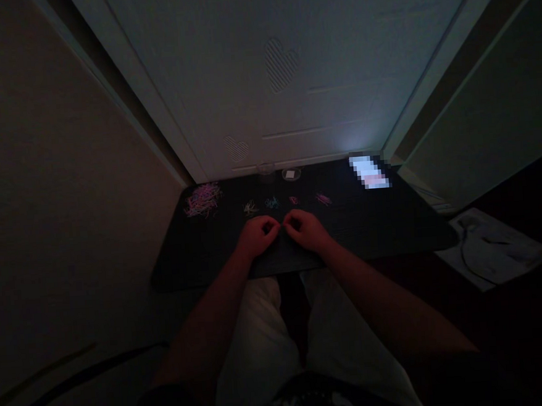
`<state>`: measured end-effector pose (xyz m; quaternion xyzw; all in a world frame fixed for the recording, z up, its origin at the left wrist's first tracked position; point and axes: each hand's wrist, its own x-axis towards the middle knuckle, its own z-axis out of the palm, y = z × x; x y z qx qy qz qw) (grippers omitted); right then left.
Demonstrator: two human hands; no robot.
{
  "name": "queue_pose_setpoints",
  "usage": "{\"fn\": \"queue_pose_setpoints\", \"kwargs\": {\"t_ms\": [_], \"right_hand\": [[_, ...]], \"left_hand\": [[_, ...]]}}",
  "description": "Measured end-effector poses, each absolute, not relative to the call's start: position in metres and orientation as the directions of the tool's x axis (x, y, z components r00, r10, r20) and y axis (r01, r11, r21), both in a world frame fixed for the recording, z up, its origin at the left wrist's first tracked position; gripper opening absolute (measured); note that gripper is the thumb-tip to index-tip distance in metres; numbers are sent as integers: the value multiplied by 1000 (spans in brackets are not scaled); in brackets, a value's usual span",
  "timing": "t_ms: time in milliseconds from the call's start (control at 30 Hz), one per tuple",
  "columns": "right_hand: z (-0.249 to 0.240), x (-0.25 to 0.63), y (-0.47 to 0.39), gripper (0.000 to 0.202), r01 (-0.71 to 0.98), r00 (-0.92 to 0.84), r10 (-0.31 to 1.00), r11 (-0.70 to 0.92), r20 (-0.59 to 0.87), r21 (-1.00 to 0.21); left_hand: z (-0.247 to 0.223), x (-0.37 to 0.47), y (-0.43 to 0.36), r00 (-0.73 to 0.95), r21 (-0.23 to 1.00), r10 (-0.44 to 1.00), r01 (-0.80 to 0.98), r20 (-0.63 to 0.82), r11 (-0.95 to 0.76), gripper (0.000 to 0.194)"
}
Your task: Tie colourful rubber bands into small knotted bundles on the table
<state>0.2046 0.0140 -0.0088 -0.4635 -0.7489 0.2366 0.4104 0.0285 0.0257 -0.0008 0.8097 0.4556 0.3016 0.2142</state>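
Hands meet at the middle of a dark, round-cornered tabletop [200, 254], near side. Left hand [258, 236] and right hand [306, 230] both curl into narrow thumb-and-finger pinches, tips just beside each other — too dim to tell whether a strand is caught between them. Tips turned inward, probably so both can work on one small spot; forearms come in from the near edge.

Thin, coloured, band-like strands lie in a row just beyond the hands. Left to right: loose pale-yellowish cluster [250, 208], bluish-teal cluster [271, 202], small pinkish-red cluster [293, 199], pink-purple cluster [323, 198]. Gaps between them, likely to keep colours apart and within easy reach. Left hand is nearest the yellowish one; right hand is nearest the pinkish-red one. Large, tangled, mixed pink-and-purple heap [203, 199] sits at the far left, well apart — presumably so it doesn't mix with the small clusters.

Far edge, centre: clear round container [266, 171], and just right of it a clear round disc with a white square [291, 174], both out of the hands' way. Far right: bright, blurred-out rectangular glow [370, 172], seemingly a screen, lighting the pale, heart-embossed panel [335, 56] behind.
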Motion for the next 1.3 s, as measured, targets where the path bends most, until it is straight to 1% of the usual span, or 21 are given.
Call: {"fn": "queue_pose_setpoints", "kwargs": {"t_ms": [200,400,667,900,1300], "right_hand": [[-7,204,12,5,530,-235,906,423,352,-735],[-7,203,12,4,533,-225,911,412,346,-739],[-6,205,12,3,506,-252,880,474,402,-721],[-8,205,13,4,493,-236,871,489,430,-720],[-5,205,10,8,537,-243,892,451,381,-713]], "left_hand": [[-2,28,27,439,600,852,611,286,-516,18],[-1,27,27,482,598,826,581,294,-552,21],[-2,28,26,446,594,845,607,295,-528,16],[1,30,23,479,550,825,620,301,-560,16],[1,30,23,452,535,834,641,317,-551,14]]}}
